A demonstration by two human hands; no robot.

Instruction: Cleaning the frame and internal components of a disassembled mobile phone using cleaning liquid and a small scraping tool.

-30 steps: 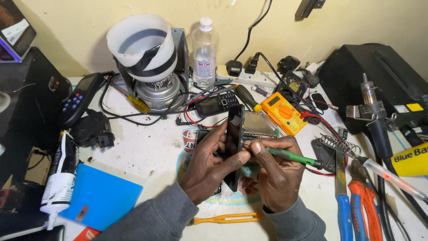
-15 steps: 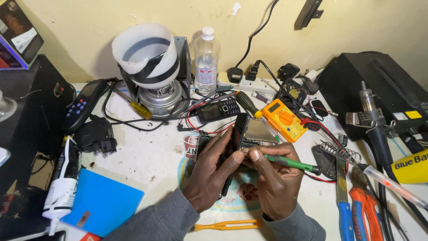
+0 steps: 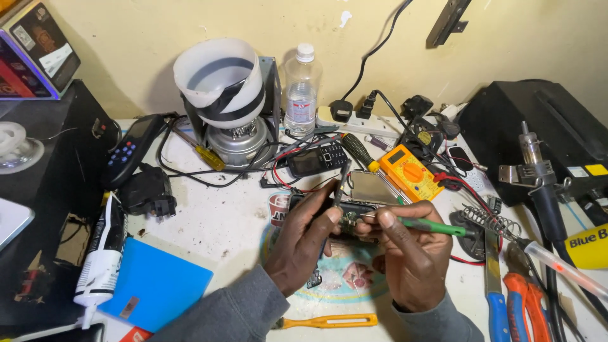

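Left hand point(image 3: 304, 244) grips an opened phone point(image 3: 345, 218), fingers curled around its near edge and thumb pressed on top, holding it just above the white table point(image 3: 215, 221). Right hand point(image 3: 411, 253) is closed around a green-handled tool point(image 3: 430, 225), its thin metal tip resting on the exposed circuit board at the phone's middle. Both hands sit close together, near the table's front centre, over a round printed mat point(image 3: 351, 278). Just behind the phone lies a yellow multimeter point(image 3: 410, 172) with a red lead trailing off, and beside it a dark keypad phone point(image 3: 315, 158). A screwdriver with a black and yellow handle point(image 3: 358, 151) lies between them. Further back stand a clear plastic bottle point(image 3: 301, 88) and a white funnel-topped motor unit point(image 3: 228, 101). Left of the hands: a blue pad point(image 3: 158, 285), a white tube point(image 3: 101, 256), a black remote point(image 3: 130, 152). Right side: a coiled soldering-iron stand point(image 3: 484, 221), orange-handled pliers point(image 3: 525, 304), a black case point(image 3: 538, 126). An orange plastic pry tool point(image 3: 329, 322) lies at the table's front edge, between the sleeves.
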